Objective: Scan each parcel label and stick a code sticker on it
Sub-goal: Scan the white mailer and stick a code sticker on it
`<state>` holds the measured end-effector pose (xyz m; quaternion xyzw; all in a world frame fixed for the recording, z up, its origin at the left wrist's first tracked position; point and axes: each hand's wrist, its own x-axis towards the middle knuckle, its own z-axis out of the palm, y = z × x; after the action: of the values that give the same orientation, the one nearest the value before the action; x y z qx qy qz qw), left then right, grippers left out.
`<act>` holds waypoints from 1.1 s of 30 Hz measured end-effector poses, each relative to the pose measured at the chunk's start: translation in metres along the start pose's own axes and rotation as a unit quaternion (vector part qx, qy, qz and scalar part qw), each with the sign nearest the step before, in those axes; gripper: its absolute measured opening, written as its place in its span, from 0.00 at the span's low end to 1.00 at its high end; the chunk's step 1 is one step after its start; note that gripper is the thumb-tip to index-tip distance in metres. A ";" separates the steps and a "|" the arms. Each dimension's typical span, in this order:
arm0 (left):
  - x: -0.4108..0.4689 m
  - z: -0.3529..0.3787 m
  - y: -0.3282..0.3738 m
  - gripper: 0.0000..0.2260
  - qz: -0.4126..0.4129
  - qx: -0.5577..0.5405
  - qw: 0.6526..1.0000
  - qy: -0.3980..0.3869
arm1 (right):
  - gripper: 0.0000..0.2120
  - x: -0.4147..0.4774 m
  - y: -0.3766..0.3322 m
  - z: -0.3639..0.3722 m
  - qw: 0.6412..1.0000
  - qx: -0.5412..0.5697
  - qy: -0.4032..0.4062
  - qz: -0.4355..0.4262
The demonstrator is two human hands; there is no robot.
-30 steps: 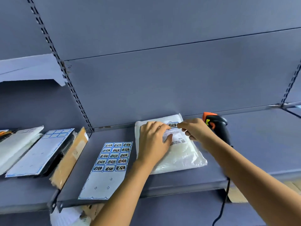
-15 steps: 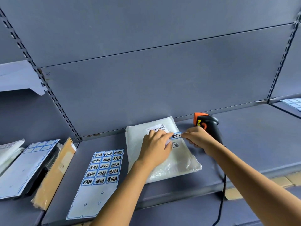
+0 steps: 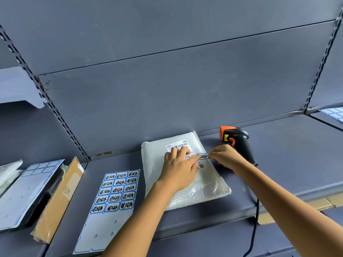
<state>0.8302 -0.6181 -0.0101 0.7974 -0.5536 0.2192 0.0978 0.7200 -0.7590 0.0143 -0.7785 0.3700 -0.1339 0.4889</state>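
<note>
Sticking step, prob. halfway done on this parcel [image 3: 209, 186]: the sticker [image 3: 203, 156] hangs over the parcel's label [image 3: 178, 145] but isn't flat yet. Right hand [image 3: 225, 157] pinches the sticker's right end btw. thumb & fingertips. Left hand [image 3: 179, 169] lies on the label, fingers fairly straight, forefinger reaching the sticker's left end. Can't tell whether it presses or pinches that end.

Risks:
- The sticker could cover a barcode or the QR square on the label if it's lowered w/o aiming, so the label won't scan later.
- Pulled crooked, it may crease or fold onto itself.
- The bag looks like slick, soft plastic, so a sideways tug could make it slide or wrinkle under the left hand.
- The right forearm passes just beside the scanner [image 3: 239, 140] & above its cable [image 3: 255, 219]. A wide elbow move could knock it.

Counts:
- 1 parcel being worked, w/ 1 sticker btw. 2 hands.
- 1 scanner just right of the parcel.
- 1 sticker sheet [image 3: 115, 193] just left of the parcel, w/ 15 stickers in 5 rows of 3 & its near part stripped.
- Further left of the parcel: 1 flat cardboard packet [image 3: 59, 197], 1 more backing sheet [image 3: 27, 193] & some white bags [image 3: 9, 171], no. unclear.
- All of it sits on 1 grey shelf [image 3: 287, 145].
</note>
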 end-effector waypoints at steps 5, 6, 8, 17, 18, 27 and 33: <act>0.003 0.004 0.000 0.18 0.019 0.040 0.999 0.017 | 0.07 0.002 0.002 0.001 1.000 -0.020 0.010 0.001; 0.003 0.005 0.000 0.18 0.024 0.042 0.999 0.019 | 0.07 0.003 0.003 0.001 1.000 -0.024 0.013 0.001; 0.004 0.006 0.000 0.19 0.033 0.046 0.998 0.021 | 0.07 0.003 0.004 0.002 0.999 -0.031 0.019 0.000; 0.005 0.007 0.003 0.20 0.051 0.065 0.996 0.017 | 0.08 0.002 0.006 0.004 0.998 -0.053 0.027 -0.002; 0.004 0.007 0.003 0.20 0.050 0.067 0.996 0.015 | 0.08 0.001 0.006 0.005 0.998 -0.054 0.027 -0.002; 0.000 0.005 0.003 0.21 0.004 0.017 1.000 0.000 | 0.14 -0.005 0.010 0.006 0.990 -0.122 0.074 -0.009; -0.002 0.003 0.004 0.28 -0.059 -0.063 0.996 -0.009 | 0.13 -0.024 0.002 0.003 0.995 0.037 -0.050 0.072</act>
<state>0.8272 -0.6193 -0.0141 0.8231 -0.5190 0.1700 0.1557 0.7043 -0.7405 0.0150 -0.7372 0.3949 -0.0729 0.5434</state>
